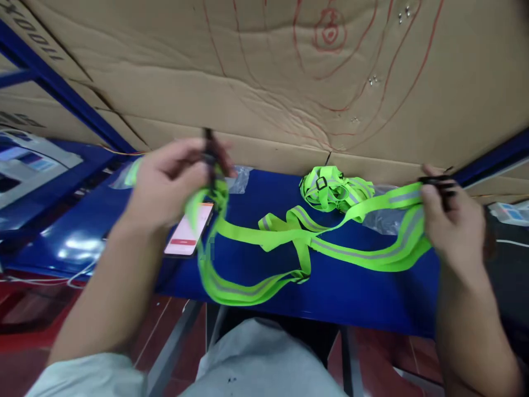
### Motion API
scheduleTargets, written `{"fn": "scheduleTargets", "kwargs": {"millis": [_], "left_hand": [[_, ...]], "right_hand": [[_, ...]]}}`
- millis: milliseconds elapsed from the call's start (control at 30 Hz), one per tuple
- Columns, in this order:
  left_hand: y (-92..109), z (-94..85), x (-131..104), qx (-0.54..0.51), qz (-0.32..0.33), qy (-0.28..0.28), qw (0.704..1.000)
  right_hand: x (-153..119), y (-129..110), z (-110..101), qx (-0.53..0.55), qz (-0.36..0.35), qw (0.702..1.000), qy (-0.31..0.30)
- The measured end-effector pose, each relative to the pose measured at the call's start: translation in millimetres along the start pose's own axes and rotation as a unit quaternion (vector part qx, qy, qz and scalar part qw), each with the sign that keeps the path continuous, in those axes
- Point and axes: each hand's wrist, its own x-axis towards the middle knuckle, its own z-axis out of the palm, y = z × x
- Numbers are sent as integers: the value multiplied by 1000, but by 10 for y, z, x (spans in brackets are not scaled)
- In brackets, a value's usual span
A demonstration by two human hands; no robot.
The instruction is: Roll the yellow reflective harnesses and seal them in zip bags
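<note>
A neon green strap with a grey reflective stripe [256, 236] stretches across the blue table between my two hands. My left hand [171, 179] is raised at the left, its fingers closed on a black buckle at one end, slightly blurred. At the right, my right hand [454, 220] grips another black buckle, with strap loops hanging from it. The middle of the strap crosses itself and rests on the table. Behind it lies a bundled green strap [336, 189] with a black slider. A phone [189, 231] with a lit screen lies beneath my left hand's side.
Cardboard [264, 99] with red drawn lines stands behind the blue table [330, 298]. Clear plastic bags [239, 181] lie near the back edge. Devices in plastic [33, 171] sit at the left, with a white cable [78, 273] below.
</note>
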Motion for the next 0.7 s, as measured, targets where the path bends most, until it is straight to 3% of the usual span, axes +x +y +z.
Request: {"fn": "scheduleTargets", "kwargs": {"millis": [67, 133, 300, 400, 533, 700], "left_hand": [[-30, 238, 82, 77, 38, -85, 993], [-37, 492, 162, 153, 69, -144, 975], [-46, 1004, 291, 315, 79, -162, 932], [-114, 1071, 327, 326, 69, -167, 928], [-237, 1024, 369, 334, 53, -188, 922], [-453, 1073, 419, 220, -7, -251, 943]], "right_hand": [[48, -249, 117, 8, -93, 994, -65], [100, -488, 248, -7, -143, 988, -58], [146, -955, 614, 23, -177, 980, -88], [130, -1045, 751, 31, -176, 979, -102], [82, -1012, 841, -19, -178, 978, -102], [-42, -1022, 999, -27, -185, 972, -146]]}}
